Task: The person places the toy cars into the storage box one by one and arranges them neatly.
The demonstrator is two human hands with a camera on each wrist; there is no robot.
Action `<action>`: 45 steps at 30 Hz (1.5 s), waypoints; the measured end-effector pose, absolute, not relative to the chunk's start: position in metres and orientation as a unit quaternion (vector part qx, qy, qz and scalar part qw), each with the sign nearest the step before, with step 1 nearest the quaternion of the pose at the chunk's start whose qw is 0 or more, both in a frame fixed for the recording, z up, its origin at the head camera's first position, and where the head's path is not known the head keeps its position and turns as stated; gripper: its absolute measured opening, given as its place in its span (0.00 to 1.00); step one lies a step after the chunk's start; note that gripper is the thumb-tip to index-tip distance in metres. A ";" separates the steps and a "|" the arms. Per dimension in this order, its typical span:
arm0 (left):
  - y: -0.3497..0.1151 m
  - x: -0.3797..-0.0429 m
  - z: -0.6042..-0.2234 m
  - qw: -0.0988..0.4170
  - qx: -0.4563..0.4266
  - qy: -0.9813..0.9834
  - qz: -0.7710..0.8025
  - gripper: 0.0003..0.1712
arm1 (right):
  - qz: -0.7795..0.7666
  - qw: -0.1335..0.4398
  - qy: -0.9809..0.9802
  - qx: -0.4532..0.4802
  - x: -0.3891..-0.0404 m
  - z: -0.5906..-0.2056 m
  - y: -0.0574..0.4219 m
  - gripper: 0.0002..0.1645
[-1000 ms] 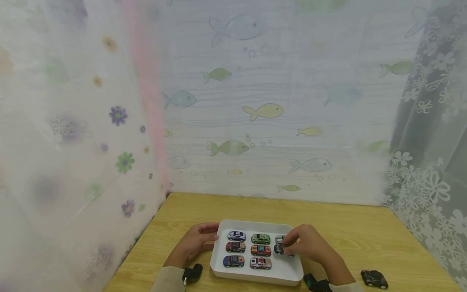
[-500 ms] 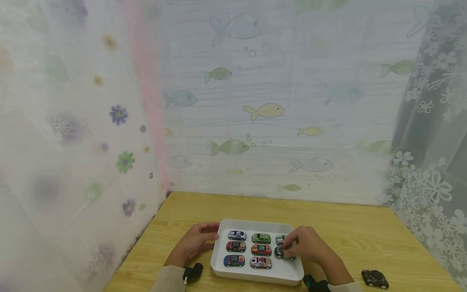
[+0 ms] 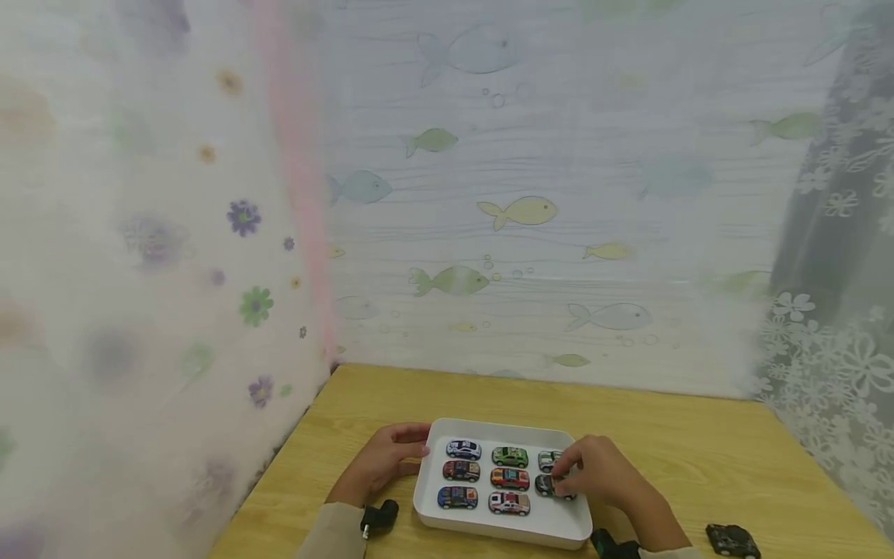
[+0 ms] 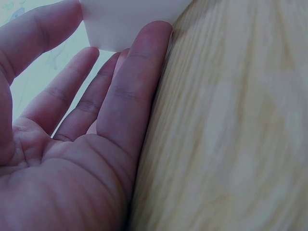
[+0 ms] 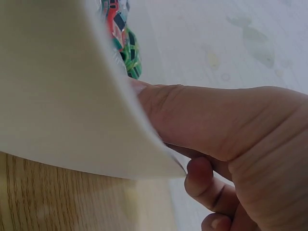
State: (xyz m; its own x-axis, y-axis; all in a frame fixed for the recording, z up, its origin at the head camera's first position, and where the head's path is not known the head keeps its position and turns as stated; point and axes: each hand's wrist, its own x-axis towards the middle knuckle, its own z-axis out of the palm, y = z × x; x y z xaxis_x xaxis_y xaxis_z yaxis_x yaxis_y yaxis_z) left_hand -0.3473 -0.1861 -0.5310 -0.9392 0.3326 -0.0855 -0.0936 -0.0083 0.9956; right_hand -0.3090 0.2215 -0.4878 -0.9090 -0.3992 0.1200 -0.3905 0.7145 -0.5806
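A white tray (image 3: 503, 530) stands on the table with several small toy cars in rows. My right hand (image 3: 602, 470) reaches over its right side and pinches a black toy car (image 3: 545, 486) in the right column, in front of a white-and-green toy car (image 3: 548, 460). The hand partly covers both cars. In the right wrist view, the tray wall (image 5: 57, 106) hides the pinched car and the fingertips. My left hand (image 3: 389, 458) rests against the tray's left side. In the left wrist view its fingers (image 4: 130, 91) are extended, touching the tray's outer wall.
Another black toy car (image 3: 732, 540) lies on the wooden table (image 3: 670, 435), right of the tray. A green toy car (image 3: 510, 456) and a red-yellow one (image 3: 510, 478) sit mid-tray. Patterned curtains (image 3: 531, 295) hang behind and beside the table.
The black toy car in my right hand has moved slightly toward the near side of the tray and lower. My left hand stays at the tray. The head view has turned slightly left.
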 end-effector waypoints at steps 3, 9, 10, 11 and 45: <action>-0.186 -0.348 -0.531 0.149 0.082 0.687 0.706 0.32 | -0.308 0.006 0.926 -0.217 -0.310 -0.488 0.221 0.10; -0.183 -0.351 -0.532 0.149 0.087 0.683 0.710 0.31 | -0.299 0.010 0.931 -0.211 -0.311 -0.489 0.224 0.10; -0.183 -0.352 -0.532 0.149 0.087 0.682 0.710 0.31 | -0.300 0.010 0.930 -0.211 -0.310 -0.488 0.225 0.10; -0.182 -0.352 -0.531 0.150 0.088 0.682 0.710 0.31 | -0.300 0.010 0.931 -0.210 -0.309 -0.487 0.226 0.10; -0.186 -0.349 -0.534 0.146 0.088 0.679 0.714 0.31 | -0.279 -0.040 0.950 -0.136 -0.275 -0.466 0.348 0.20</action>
